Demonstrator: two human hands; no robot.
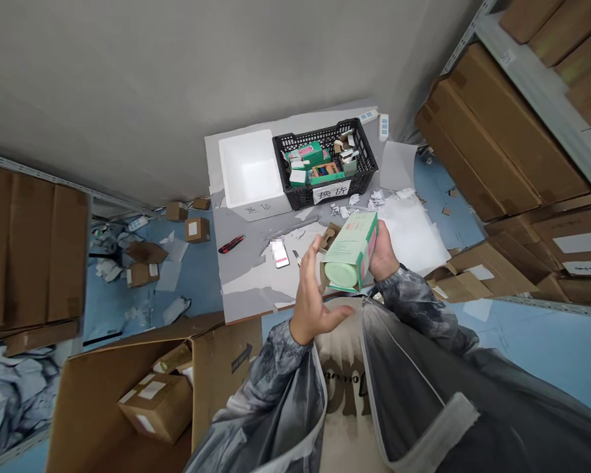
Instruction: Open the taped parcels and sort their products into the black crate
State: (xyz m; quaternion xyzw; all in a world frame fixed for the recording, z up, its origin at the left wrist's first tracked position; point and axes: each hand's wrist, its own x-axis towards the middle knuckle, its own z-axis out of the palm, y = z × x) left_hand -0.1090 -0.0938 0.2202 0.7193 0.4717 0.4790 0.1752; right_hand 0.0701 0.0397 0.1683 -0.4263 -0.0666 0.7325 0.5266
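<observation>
My right hand (384, 255) grips a green and pink cardboard box (350, 242) from its right side, above the table's front edge. The near end of the box stands open, and a pale green round-ended item (338, 274) shows inside; its kind I cannot make out. Beside that open end, my left hand (309, 297) is held with the thumb and fingers apart and nothing in it. Behind the box on the table lies some torn brown cardboard (329, 235), partly hidden.
A white foam box (250, 209) and a black crate (303, 197) of green cartons stand at the table's back. A phone (279, 253), a red-black utility knife (232, 244) and paper scraps lie in front. A large open carton (79, 401) is at lower left; shelves flank both sides.
</observation>
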